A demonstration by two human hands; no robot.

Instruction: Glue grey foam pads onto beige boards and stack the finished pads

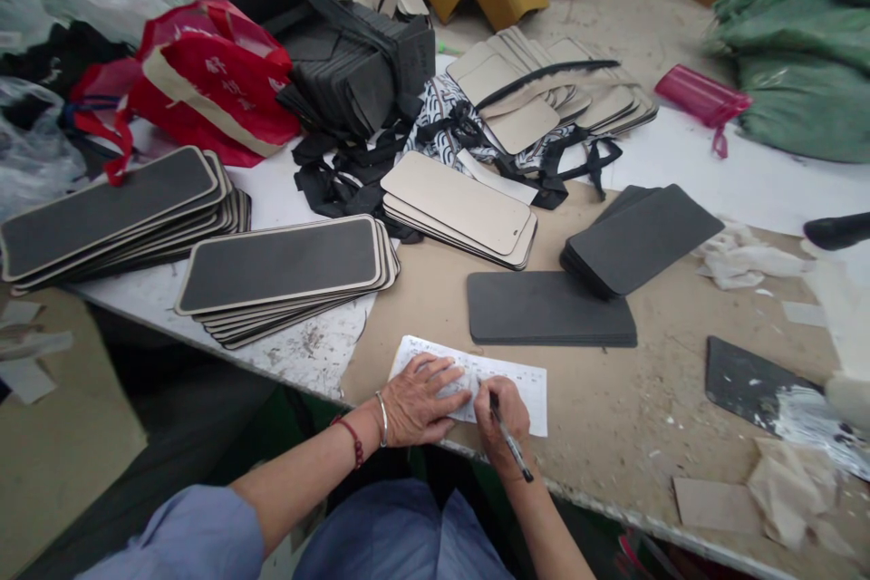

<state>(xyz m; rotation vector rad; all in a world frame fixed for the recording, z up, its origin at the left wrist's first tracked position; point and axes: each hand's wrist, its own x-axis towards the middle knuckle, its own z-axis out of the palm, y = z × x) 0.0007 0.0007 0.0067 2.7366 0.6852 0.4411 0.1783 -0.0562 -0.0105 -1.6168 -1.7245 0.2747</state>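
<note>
My left hand (421, 399) lies flat, fingers spread, pinning the paper slip (523, 381) at the near edge of the bench (612, 417); my right hand (501, 421) is closed around a pen (513, 446). Bare bench opens rightward. Ahead lie one dark pad (550, 308) and four stacks of panels.

My worktable (421, 308) is brown board with a white sheet over its left and far parts. A slip of paper (523, 381) lies at the near edge, a dark grey pad (550, 308) just beyond. Stacks of grey-faced panels (278, 272) sit left, beige panels (455, 208) in the middle, a red bag (210, 72) far left.
</note>
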